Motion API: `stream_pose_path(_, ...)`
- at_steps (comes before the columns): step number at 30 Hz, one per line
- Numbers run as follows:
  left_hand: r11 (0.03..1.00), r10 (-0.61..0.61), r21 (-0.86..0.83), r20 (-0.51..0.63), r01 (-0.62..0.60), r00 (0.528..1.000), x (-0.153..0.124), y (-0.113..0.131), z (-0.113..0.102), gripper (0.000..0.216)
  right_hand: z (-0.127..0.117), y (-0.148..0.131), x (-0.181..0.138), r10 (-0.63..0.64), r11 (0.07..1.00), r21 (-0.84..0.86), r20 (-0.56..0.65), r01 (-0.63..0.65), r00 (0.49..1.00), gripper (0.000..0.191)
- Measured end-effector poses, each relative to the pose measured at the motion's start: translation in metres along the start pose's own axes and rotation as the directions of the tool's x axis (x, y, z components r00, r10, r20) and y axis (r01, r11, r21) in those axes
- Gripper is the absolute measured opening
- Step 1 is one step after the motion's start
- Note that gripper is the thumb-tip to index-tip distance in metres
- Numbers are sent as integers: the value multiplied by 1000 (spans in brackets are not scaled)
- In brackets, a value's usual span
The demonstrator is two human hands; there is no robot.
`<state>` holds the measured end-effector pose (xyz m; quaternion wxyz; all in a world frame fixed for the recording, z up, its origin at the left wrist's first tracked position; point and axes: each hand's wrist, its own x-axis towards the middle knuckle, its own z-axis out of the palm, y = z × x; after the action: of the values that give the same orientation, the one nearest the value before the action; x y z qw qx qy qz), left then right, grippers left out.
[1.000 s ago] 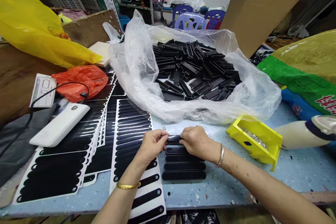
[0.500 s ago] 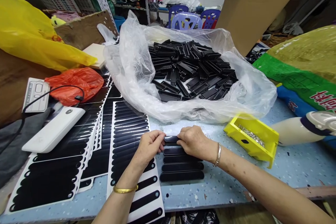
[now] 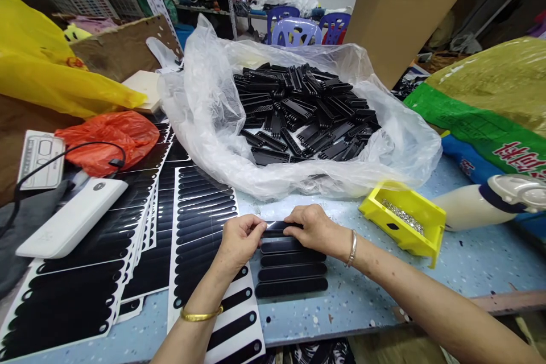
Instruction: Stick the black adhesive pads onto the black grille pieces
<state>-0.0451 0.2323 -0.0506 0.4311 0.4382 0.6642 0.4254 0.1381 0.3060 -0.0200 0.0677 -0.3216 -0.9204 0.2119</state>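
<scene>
Between my two hands lies a narrow black strip (image 3: 273, 228) with a glossy top. My left hand (image 3: 238, 242) pinches its left end between thumb and forefinger. Thumb and fingers of my right hand (image 3: 310, 228) are closed on its right end. Just below, several black bars (image 3: 292, 273) with rounded ends lie side by side on the speckled blue table (image 3: 307, 318), and my right hand partly covers the upper ones. Under my left forearm is a white sheet (image 3: 251, 335) of black rounded strips, some spaced apart near its lower end.
Behind my hands, a clear plastic bag (image 3: 200, 108) holds a heap of black comb-ended pieces (image 3: 307, 111). At right stand a yellow bin (image 3: 401, 239) of small metal parts and a white bottle (image 3: 469, 207). More strip sheets (image 3: 72, 301) and a white power bank (image 3: 70, 219) lie left.
The view has shifted slightly, so most things sit a little further left. Both hands keep their hold on the black strip, with little movement.
</scene>
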Motion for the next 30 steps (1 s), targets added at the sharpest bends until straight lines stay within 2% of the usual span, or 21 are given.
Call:
stream_pose_path(7,1000,-1,-19,7,1,1000,0,0,-2,22,6,13,-1,-110,987,107,-87,119,990,15)
stream_pose_path(13,999,-18,-39,5,19,1000,0,4,-2,20,11,15,-5,-127,980,131,-152,148,980,17)
stream_pose_path(21,996,-57,-63,2,57,998,0,6,-2,23,6,17,-6,-113,976,177,-96,129,989,19)
stream_pose_path(30,995,-82,-54,-15,82,996,1,8,-1,27,5,17,-8,-92,967,228,-98,112,991,22)
